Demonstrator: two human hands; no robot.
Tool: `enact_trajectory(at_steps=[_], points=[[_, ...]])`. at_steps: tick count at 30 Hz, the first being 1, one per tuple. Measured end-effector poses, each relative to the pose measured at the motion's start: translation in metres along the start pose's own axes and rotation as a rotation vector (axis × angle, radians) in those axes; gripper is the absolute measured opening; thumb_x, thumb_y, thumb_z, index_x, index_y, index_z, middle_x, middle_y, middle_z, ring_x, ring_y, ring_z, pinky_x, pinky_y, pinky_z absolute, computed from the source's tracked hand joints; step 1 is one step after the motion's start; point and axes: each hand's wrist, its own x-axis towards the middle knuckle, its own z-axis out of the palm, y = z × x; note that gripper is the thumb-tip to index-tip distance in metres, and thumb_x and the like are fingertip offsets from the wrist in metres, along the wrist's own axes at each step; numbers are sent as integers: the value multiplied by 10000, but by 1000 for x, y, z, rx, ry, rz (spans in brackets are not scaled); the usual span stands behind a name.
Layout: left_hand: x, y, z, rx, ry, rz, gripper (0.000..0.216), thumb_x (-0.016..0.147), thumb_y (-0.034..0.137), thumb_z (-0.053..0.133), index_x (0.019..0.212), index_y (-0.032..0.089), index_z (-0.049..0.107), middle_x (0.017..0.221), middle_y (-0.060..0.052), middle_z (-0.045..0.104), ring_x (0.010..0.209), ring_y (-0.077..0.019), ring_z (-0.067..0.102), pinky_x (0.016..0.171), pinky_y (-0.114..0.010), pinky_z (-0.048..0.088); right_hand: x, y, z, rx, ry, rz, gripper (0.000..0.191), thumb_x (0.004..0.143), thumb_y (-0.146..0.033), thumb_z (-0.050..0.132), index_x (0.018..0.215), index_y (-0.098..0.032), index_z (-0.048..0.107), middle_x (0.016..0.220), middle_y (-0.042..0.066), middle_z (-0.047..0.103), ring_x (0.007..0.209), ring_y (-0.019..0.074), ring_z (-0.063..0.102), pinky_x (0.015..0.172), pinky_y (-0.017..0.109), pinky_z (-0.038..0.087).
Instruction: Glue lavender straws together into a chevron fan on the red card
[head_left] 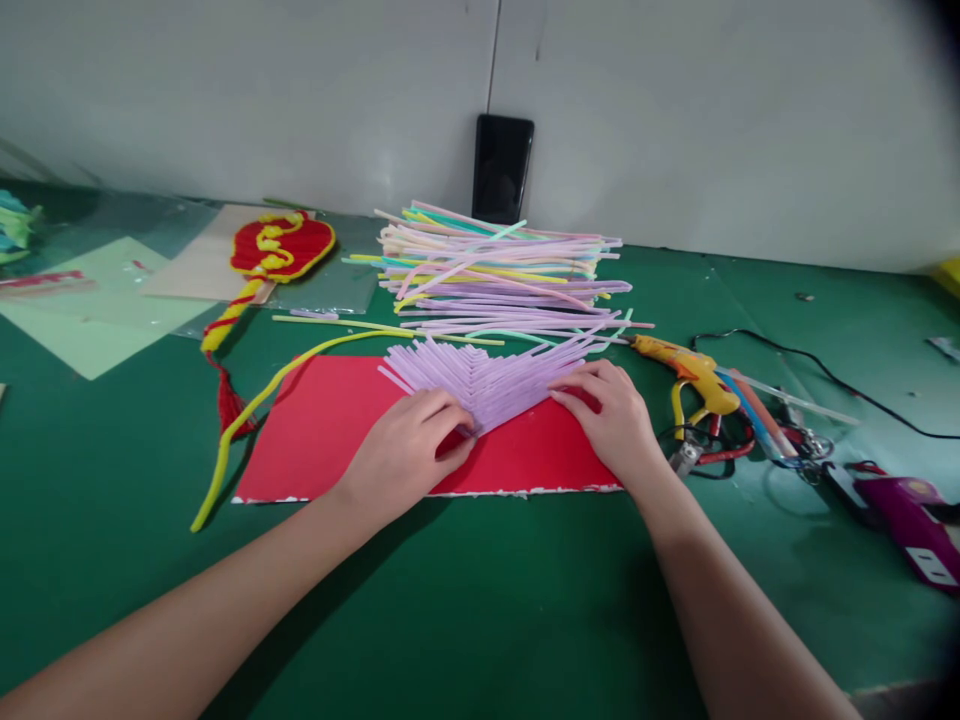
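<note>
Lavender pipe cleaners (480,385) lie side by side in a V-shaped, woven-looking patch on a red board (315,430) with a ragged white front edge. My left hand (412,440) rests over the board, thumb and fingers pinched together at the patch's lower point. At the right end of the lowest pipe cleaners, my right hand (607,410) has its thumb and index finger closed on the tips. The fingers partly hide what they grip. A long yellow pipe cleaner (285,375) curves across the board's left corner.
Behind is a pile of pastel pipe cleaners (495,265), with a phone (502,168) leaning on the wall. A red-yellow tasselled fan-shaped piece (281,245) lies left. To the right are a yellow glue gun (690,372), its black cord (795,345), tools and a purple power strip (911,515).
</note>
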Motion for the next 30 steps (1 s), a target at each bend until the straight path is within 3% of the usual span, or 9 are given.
enact_trajectory(at_steps=[30], points=[[0,-1,1,-10,4,4,72,846,197,561,899,180,607,919,-45,631,879,-193,586,790,-346,481,0,-19,6,5,-81,-89,132,861,-222,557,914,-259,672,915,48,595,906,222,549,851,410,443]])
